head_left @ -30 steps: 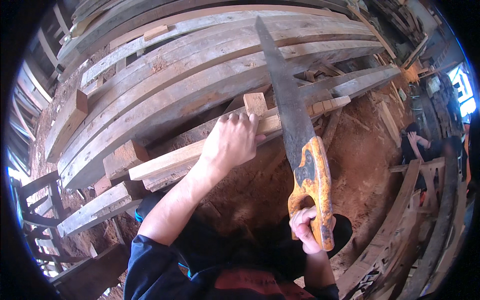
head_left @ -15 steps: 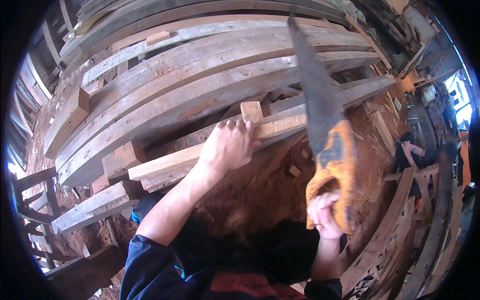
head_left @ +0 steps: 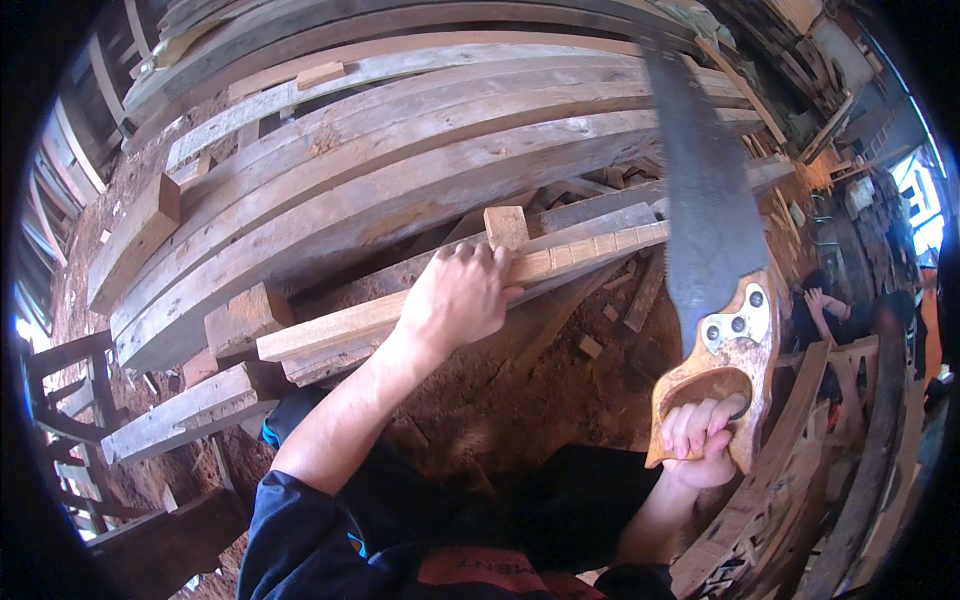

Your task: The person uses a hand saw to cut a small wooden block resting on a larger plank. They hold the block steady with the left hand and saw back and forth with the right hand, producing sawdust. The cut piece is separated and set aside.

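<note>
My left hand is closed over a long, pale wooden strip, its fingers curled around the far side. Past the hand, several thin cross lines mark the strip's upper face toward its right end. In my right hand is a handsaw, gripped through the loop of its brown wooden handle, which is fastened with dark bolts. The broad grey blade points up and away, raised at the strip's right end; whether they touch I cannot tell. A short wooden block stands just beyond my left fingers.
Long, weathered beams lie side by side across the far side. Under the strip runs a grey timber. Reddish-brown sawdust and offcuts cover the ground. More boards stack at right, where another person's hand shows.
My right hand has carried the saw to the right, uncovering more of the strip's lined end. The handle's bolts now show clearly. My left hand has stayed put on the strip.
</note>
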